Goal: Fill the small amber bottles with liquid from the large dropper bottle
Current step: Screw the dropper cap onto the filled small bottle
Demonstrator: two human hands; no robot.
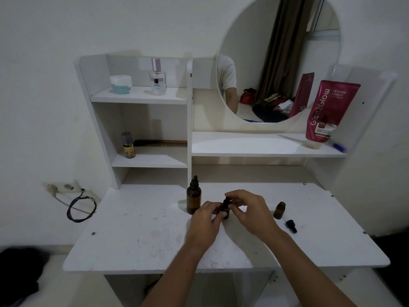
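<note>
Two small amber bottles on the white tabletop [141,235], one large. Small amber bottle [226,208], dark glass with a black cap, stands upright at centre, held between both hands. Left hand [205,220]: fingers curled round the lower body of the bottle. Right hand [247,209]: thumb and fingertips pinching the black cap from above. Liquid level not readable through the glass.

Second small amber bottle [279,210] stands upright well to the right, uncapped, neck open. One loose dropper cap [290,226], black bulb with pipette, lies on its side just in front of it.

Large dropper bottle [193,197], amber with black dropper top in place, stands upright just left of the held bottle.

Shelf unit behind: one perfume bottle [157,78], one white jar [121,84], one small spray can [128,145], one comb [161,143], one pink tube [327,111] leaning beside the round mirror [265,52].
</note>
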